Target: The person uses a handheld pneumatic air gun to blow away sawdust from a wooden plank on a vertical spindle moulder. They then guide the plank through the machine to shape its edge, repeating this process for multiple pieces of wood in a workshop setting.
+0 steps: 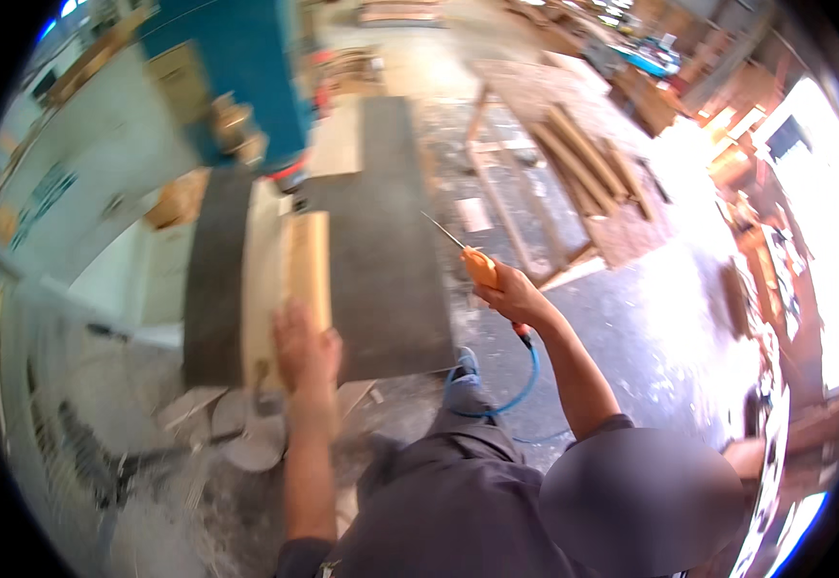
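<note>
So, closest to us, our left grip (306,349) is on the near end of a yellowish wood strip (311,255), not far from the near edge of the dark table (381,270). It's blurry, so we can't tell if the fingers are clamped or just resting there. Our right grip (516,292) is out past the table's right edge, wrapped snugly round an orange blow gun (479,268), thin nozzle pointing away from us, blue hose (525,385) looping below. The strip sits left of the table's middle, with a paler board (262,279) along its left side. Just beyond its far end there's the red-ringed head (288,173) of a teal machine (236,58). Another pale board (342,140) lies toward the far edge. Way off past the far right corner, some wooden strips (574,159) lie on a plywood table (631,241).
</note>
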Tool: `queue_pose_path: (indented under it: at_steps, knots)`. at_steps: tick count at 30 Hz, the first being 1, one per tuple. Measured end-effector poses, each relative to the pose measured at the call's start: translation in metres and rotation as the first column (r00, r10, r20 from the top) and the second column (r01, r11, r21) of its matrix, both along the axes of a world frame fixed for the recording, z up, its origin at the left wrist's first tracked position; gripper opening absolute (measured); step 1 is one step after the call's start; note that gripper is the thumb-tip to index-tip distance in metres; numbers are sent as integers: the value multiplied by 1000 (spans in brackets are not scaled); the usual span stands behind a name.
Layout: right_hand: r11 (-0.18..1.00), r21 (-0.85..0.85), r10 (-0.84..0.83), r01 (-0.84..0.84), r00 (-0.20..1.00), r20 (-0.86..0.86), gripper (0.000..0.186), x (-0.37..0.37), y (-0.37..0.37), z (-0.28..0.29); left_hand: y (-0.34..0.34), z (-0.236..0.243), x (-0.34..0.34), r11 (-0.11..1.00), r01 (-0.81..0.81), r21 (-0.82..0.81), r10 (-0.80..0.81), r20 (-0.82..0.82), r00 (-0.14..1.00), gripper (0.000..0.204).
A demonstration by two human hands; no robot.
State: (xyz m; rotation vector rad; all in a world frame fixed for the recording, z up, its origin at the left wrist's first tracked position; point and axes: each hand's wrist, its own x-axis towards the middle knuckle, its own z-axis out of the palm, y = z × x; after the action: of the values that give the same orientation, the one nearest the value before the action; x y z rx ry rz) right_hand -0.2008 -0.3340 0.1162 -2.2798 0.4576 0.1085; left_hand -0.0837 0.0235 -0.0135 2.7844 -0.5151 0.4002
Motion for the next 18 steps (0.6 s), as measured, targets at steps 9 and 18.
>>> queue_pose_path:
  at_steps: [9, 18]
  knots:
    - [825, -429, -135, 368, 865, 483, 44, -32, -397, -155, 6, 19, -17, 997, -67, 48, 62, 95, 994, 62]
    - [653, -710, -362, 263, 932, 13, 43, 8, -500, -228, -44, 23, -21, 869, -477, 133, 472, 72, 879, 62]
